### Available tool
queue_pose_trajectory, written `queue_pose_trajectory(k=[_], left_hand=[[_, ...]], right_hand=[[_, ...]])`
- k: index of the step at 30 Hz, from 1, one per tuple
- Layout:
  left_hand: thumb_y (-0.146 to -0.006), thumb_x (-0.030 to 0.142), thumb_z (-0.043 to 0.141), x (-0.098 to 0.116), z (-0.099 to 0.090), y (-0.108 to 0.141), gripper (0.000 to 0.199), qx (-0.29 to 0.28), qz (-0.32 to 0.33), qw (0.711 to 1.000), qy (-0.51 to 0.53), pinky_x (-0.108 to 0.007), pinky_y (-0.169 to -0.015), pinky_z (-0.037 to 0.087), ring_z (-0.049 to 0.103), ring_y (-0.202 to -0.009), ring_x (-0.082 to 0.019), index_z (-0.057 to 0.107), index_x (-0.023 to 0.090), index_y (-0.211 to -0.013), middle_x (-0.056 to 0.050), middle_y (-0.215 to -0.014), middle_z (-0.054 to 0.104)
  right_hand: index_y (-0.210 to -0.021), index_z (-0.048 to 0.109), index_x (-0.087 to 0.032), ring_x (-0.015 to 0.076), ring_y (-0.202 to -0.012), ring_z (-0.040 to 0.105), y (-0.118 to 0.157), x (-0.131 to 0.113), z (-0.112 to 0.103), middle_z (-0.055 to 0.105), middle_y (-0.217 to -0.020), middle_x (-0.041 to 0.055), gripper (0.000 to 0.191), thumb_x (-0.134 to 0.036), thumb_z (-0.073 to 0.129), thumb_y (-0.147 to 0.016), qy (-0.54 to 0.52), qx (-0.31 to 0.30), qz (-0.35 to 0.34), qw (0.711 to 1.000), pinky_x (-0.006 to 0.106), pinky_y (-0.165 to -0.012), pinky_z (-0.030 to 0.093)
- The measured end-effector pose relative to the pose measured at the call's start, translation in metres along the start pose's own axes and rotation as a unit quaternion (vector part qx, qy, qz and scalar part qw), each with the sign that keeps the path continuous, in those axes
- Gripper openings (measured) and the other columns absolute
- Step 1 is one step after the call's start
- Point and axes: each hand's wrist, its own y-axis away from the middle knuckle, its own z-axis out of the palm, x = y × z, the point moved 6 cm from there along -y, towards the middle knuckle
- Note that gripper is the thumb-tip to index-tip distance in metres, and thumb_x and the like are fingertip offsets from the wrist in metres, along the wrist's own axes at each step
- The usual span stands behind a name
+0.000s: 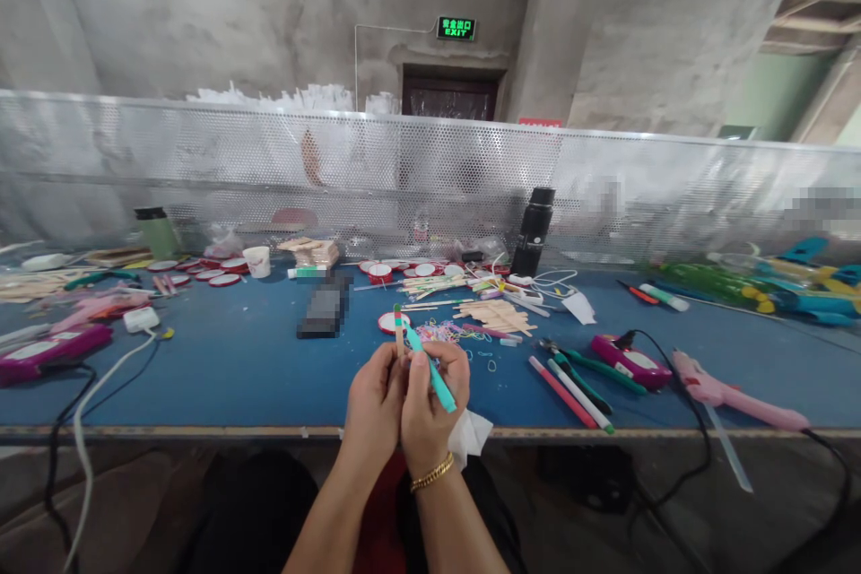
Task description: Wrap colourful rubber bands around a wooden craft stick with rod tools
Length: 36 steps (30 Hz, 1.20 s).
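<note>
Indoors, teal marker (437,382) over blue tabletop (248,386), perforated screen (471,170), exit sign (456,28)

On the worktop (242,386), from the hands (373,395), rubber bands (444,334) lay at one o'clock, wooden sticks (494,317) beside them at two, and a thermos flask (534,233) farther back at one. A smartphone (321,312) lay at eleven, a paper cup (256,262) beyond at ten, pliers (582,384) at three, a glue gun (733,396) past them. A perforated screen (269,152) stood behind at twelve.
</note>
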Motion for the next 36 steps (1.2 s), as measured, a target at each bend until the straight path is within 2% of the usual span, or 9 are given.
queue_pose_trajectory(k=[4,11,22,26,36], left_hand=[[-0.096,0.044,0.051,0.0,-0.002,-0.002,0.029,0.007,0.001,0.999,-0.034,-0.026,-0.063,0.043,0.056,-0.064,-0.016,0.062,0.021,-0.081,0.001,-0.071,0.063],[-0.097,0.044,0.052,0.0,-0.005,-0.004,0.03,0.024,-0.003,0.999,-0.044,-0.027,-0.067,0.046,0.059,-0.07,-0.017,0.064,0.021,-0.084,0.0,-0.077,0.068],[-0.095,0.041,0.051,0.003,-0.004,-0.005,0.027,0.019,-0.003,0.998,-0.052,-0.026,-0.064,0.045,0.058,-0.067,-0.017,0.061,0.022,-0.078,0.001,-0.072,0.066],[-0.093,0.039,0.052,0.002,-0.002,-0.004,0.026,-0.002,-0.005,0.999,-0.044,-0.026,-0.066,0.047,0.061,-0.069,-0.018,0.065,0.021,-0.08,-0.001,-0.074,0.07],[-0.096,0.039,0.056,-0.001,-0.002,-0.004,0.027,-0.014,0.002,0.999,-0.032,-0.027,-0.069,0.05,0.064,-0.073,-0.019,0.074,0.02,-0.09,-0.003,-0.082,0.076]], right_hand=[[-0.101,0.064,-0.022,0.0161,-0.084,0.066,0.003,0.007,0.0,0.067,-0.093,0.0027,0.014,-0.034,0.056,-0.104,0.006,0.018,0.018,1.0,0.033,-0.078,0.054],[-0.103,0.066,-0.022,0.0162,-0.087,0.069,-0.001,0.015,0.011,0.072,-0.096,0.0036,0.023,-0.038,0.051,-0.107,0.027,-0.031,0.045,0.998,0.033,-0.082,0.054],[-0.108,0.065,-0.022,0.0175,-0.091,0.069,-0.003,0.018,0.01,0.072,-0.101,0.0049,0.016,-0.035,0.057,-0.103,0.044,-0.029,0.047,0.997,0.034,-0.084,0.055],[-0.107,0.064,-0.023,0.0169,-0.088,0.068,-0.003,0.019,0.009,0.071,-0.097,0.0026,0.015,-0.034,0.065,-0.098,0.031,-0.034,0.052,0.998,0.033,-0.084,0.055],[-0.103,0.063,-0.022,0.0158,-0.081,0.067,-0.005,0.019,0.01,0.07,-0.09,0.0006,0.012,-0.032,0.067,-0.096,0.022,-0.029,0.06,0.998,0.032,-0.081,0.056]])
